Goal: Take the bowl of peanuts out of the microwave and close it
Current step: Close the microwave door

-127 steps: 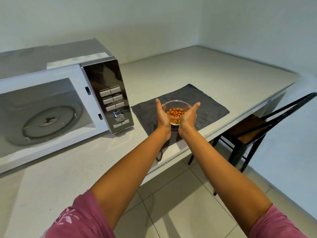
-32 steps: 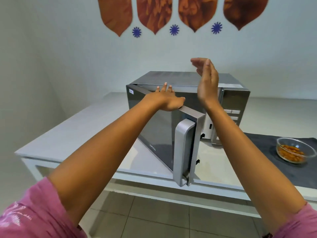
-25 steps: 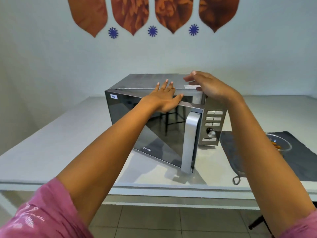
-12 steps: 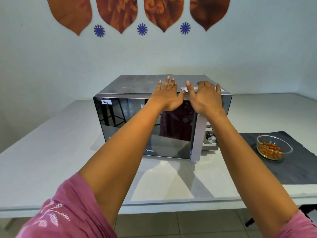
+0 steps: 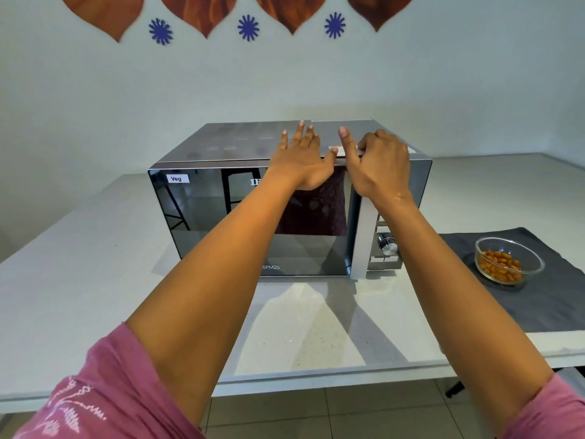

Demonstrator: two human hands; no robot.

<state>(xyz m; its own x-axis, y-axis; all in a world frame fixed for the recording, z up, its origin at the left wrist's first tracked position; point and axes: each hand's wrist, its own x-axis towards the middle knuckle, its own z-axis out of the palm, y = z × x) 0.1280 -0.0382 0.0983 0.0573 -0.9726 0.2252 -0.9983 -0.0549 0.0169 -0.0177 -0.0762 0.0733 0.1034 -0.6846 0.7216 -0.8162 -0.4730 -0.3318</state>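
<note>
The silver microwave stands on the white table with its dark mirrored door flat against the front. My left hand lies flat, fingers spread, over the door's top edge and the microwave's roof. Beside it, my right hand rests on the top right corner above the door handle, index finger stretched out and the others curled. Neither hand holds anything. The glass bowl of peanuts sits to the right on a dark grey cloth, well clear of both hands.
The white table runs left and right of the microwave, its front edge near me. A control panel with a knob is at the microwave's right. Brown and blue decorations hang on the wall behind. Tiled floor lies below.
The door has swung from half open to flat against the microwave under my left hand. My right hand came down onto the top right corner and has now curled its fingers.
</note>
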